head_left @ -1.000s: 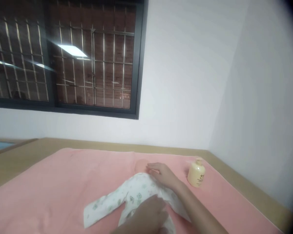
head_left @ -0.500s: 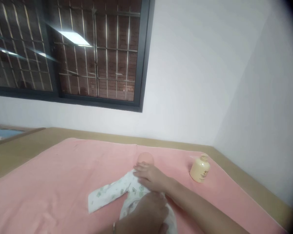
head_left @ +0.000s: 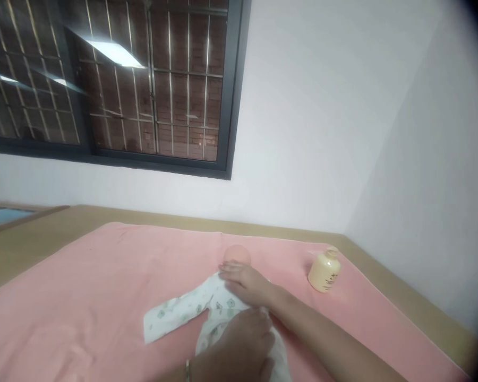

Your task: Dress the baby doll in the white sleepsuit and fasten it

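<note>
A doll dressed in a white baby suit (head_left: pixel 191 313) with small green prints lies on a pink towel (head_left: pixel 83 297). Its bare head (head_left: pixel 237 255) points away from me and one sleeve stretches out to the left. My right hand (head_left: pixel 245 282) lies flat on the doll's chest just below the head, fingers stretched out. My left hand (head_left: pixel 239 347) rests palm down on the lower part of the suit, fingers together, and hides the cloth beneath it.
A cream bottle (head_left: pixel 324 270) stands on the towel to the right of the doll. The towel covers a tan surface (head_left: pixel 32 239) that meets white walls at the back and right. A barred window (head_left: pixel 115 85) is above left.
My right hand has slid from the doll's right shoulder to its chest. The view has tilted a little, and the left hand has stayed on the lower suit.
</note>
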Demonstrator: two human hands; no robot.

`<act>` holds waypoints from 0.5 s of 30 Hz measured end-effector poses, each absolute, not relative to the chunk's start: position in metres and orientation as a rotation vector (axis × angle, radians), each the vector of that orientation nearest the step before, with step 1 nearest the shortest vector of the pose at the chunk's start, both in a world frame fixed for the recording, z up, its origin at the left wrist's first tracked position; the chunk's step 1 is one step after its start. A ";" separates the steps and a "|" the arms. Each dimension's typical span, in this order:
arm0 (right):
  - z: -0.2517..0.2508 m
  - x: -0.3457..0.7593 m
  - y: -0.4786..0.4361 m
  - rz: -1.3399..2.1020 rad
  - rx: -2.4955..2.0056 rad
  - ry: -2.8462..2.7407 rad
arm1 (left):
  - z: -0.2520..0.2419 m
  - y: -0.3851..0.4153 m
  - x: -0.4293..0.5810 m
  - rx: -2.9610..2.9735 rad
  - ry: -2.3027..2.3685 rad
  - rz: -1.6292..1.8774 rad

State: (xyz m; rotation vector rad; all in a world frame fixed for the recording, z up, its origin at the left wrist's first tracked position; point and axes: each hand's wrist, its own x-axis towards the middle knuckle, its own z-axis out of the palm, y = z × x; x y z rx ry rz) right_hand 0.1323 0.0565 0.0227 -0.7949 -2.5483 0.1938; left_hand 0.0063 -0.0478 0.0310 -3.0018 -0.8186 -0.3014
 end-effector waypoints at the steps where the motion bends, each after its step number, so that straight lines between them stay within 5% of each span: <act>1: 0.022 0.133 0.056 0.189 -0.798 -2.558 | 0.033 -0.048 0.006 -3.004 -0.807 -0.288; 15: 0.021 0.138 0.050 0.190 -0.847 -2.600 | 0.032 -0.050 0.007 -3.026 -0.820 -0.282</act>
